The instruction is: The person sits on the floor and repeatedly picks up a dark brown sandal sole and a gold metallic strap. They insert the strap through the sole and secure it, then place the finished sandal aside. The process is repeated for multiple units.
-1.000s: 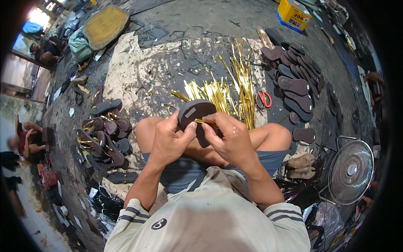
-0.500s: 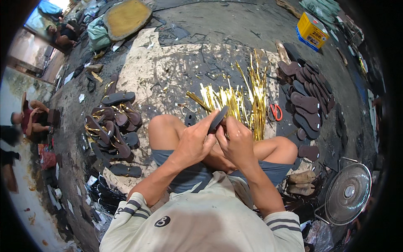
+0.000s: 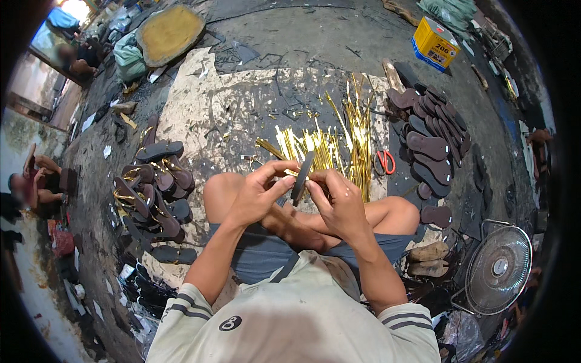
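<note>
A dark sandal sole (image 3: 304, 172) stands on edge between my hands, above my crossed legs. My left hand (image 3: 259, 192) is closed, pinching a short gold strip (image 3: 291, 173) at the sole's left face. On the other side, the fingers of my right hand (image 3: 336, 198) grip the sole near its edge; what else they may pinch is too small to make out. Just beyond my hands lies a spread bundle of shiny gold strips (image 3: 358, 145). Red-handled scissors (image 3: 384, 162) rest to its right.
Sandals with gold straps (image 3: 162, 209) are heaped at left. Dark soles (image 3: 428, 145) form a pile at right, near wooden foot forms (image 3: 428, 260) and a fan (image 3: 499, 266). A yellow box (image 3: 434, 43) stands far right. Other people sit at far left.
The sole has turned more upright and edge-on. My left hand has shifted from holding the sole to pinching the gold strip at its side. The view has shifted slightly.
</note>
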Demonstrator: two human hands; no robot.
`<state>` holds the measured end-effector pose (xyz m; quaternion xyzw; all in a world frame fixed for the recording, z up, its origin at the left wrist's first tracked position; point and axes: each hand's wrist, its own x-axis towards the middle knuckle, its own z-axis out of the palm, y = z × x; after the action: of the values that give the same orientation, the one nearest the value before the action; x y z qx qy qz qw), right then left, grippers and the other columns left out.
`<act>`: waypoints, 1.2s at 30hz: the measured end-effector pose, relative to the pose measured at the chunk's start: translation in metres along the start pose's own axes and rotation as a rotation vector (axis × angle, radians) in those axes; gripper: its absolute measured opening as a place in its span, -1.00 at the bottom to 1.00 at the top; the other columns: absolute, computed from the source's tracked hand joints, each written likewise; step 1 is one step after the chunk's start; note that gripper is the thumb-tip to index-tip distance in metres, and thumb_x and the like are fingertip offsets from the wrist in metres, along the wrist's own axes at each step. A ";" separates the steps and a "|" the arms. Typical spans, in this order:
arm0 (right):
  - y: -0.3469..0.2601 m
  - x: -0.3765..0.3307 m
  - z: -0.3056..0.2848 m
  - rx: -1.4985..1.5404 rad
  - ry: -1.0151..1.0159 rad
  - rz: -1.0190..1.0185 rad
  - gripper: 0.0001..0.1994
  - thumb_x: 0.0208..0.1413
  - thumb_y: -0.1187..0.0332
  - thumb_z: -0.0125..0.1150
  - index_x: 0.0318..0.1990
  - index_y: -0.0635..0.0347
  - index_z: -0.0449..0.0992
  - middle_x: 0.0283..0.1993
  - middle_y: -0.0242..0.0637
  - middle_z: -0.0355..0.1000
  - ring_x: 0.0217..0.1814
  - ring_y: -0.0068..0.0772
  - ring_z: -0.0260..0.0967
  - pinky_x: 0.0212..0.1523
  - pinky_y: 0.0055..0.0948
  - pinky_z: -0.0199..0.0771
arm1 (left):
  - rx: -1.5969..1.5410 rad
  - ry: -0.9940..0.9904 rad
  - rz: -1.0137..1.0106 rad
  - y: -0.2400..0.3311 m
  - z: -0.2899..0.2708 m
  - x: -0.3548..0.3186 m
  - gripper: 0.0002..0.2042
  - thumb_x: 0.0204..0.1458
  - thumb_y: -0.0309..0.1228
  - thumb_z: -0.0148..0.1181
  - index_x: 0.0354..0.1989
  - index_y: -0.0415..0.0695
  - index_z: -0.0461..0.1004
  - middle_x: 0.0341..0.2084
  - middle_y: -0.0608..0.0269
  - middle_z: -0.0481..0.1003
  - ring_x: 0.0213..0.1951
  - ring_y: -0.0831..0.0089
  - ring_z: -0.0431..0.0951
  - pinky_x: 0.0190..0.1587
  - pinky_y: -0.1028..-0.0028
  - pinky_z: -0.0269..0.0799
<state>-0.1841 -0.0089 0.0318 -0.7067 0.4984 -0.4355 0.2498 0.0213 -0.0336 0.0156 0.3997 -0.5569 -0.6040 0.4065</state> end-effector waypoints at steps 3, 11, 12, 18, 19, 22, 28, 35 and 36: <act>-0.008 0.008 -0.011 -0.105 0.046 -0.097 -0.80 0.17 0.37 0.33 -0.12 0.25 0.55 -0.16 -0.10 0.55 -0.19 -0.13 0.51 -0.25 -0.31 0.49 | 0.093 0.090 -0.022 0.004 -0.001 0.003 -0.74 0.30 -0.50 0.14 0.12 -0.28 0.46 -0.04 0.21 0.56 -0.08 0.55 0.57 -0.01 0.51 0.54; 0.045 -0.029 0.052 1.252 0.108 0.864 -0.63 0.36 0.02 0.14 -0.11 0.21 0.50 -0.31 -0.36 0.49 -0.38 -0.61 0.41 -0.42 -0.60 0.44 | -0.595 0.420 0.014 -0.054 0.042 -0.005 -0.67 0.32 -0.51 0.09 0.23 -0.31 0.39 0.05 0.20 0.49 0.01 0.44 0.54 0.12 0.44 0.52; 0.055 -0.031 0.055 1.280 0.276 0.864 -0.64 0.36 0.02 0.14 -0.13 0.19 0.48 -0.35 -0.39 0.48 -0.43 -0.62 0.41 -0.46 -0.63 0.44 | -0.400 0.468 0.042 -0.067 0.038 -0.006 -0.66 0.32 -0.51 0.10 0.24 -0.28 0.39 0.07 0.20 0.49 0.01 0.43 0.55 0.13 0.43 0.51; 0.058 -0.026 0.038 0.906 0.190 0.772 -0.66 0.36 0.04 0.16 -0.20 0.16 0.46 -0.37 -0.44 0.47 -0.44 -0.71 0.35 -0.46 -0.66 0.33 | 0.840 0.314 0.506 -0.013 0.034 0.008 -0.72 0.19 -0.47 0.29 0.07 -0.18 0.59 -0.07 0.16 0.60 -0.07 0.39 0.57 0.09 0.41 0.43; 0.055 -0.020 0.039 0.900 0.175 0.750 -0.66 0.36 0.03 0.15 -0.19 0.16 0.46 -0.36 -0.44 0.48 -0.44 -0.72 0.34 -0.45 -0.65 0.33 | 0.804 0.345 0.467 -0.012 0.036 0.011 -0.77 0.14 -0.48 0.34 -0.02 -0.19 0.63 -0.20 0.21 0.64 -0.13 0.40 0.60 0.04 0.41 0.43; 0.053 -0.019 0.034 0.853 0.199 0.752 -0.64 0.38 0.04 0.13 -0.16 0.21 0.49 -0.32 -0.44 0.50 -0.44 -0.73 0.30 -0.48 -0.67 0.28 | 0.598 0.400 0.372 -0.025 0.035 0.010 -0.84 0.16 -0.48 0.32 -0.11 -0.22 0.62 -0.29 0.21 0.65 -0.19 0.37 0.62 0.04 0.37 0.44; 0.070 -0.012 -0.013 0.716 -0.498 0.524 -0.64 0.43 0.10 0.05 -0.13 0.28 0.52 -0.22 -0.36 0.52 -0.22 -0.67 0.38 -0.21 -0.56 0.42 | -0.554 0.155 0.009 -0.034 0.021 0.004 -0.62 0.29 -0.34 0.13 0.22 -0.22 0.35 -0.27 0.21 0.57 -0.23 0.40 0.58 0.05 0.39 0.44; 0.069 -0.004 -0.001 0.652 -0.325 0.536 -0.85 0.28 0.41 0.25 -0.07 0.25 0.53 0.00 -0.25 0.48 0.04 -0.51 0.43 0.00 -0.44 0.51 | -0.678 0.171 -0.206 -0.016 0.023 0.013 -0.59 0.30 -0.33 0.14 0.21 -0.34 0.37 0.03 0.02 0.54 -0.04 0.30 0.61 0.03 0.30 0.60; 0.064 -0.017 0.001 0.626 -0.196 0.465 -0.86 0.23 0.44 0.29 -0.10 0.24 0.53 -0.02 -0.26 0.46 0.02 -0.55 0.42 -0.03 -0.47 0.51 | -0.731 0.239 -0.194 -0.017 0.014 0.015 -0.62 0.30 -0.35 0.14 0.19 -0.34 0.40 0.00 0.04 0.56 -0.11 0.33 0.63 -0.03 0.32 0.63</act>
<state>-0.2165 -0.0173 -0.0251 -0.5030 0.4620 -0.4289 0.5913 0.0023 -0.0425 -0.0012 0.3468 -0.2135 -0.7474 0.5248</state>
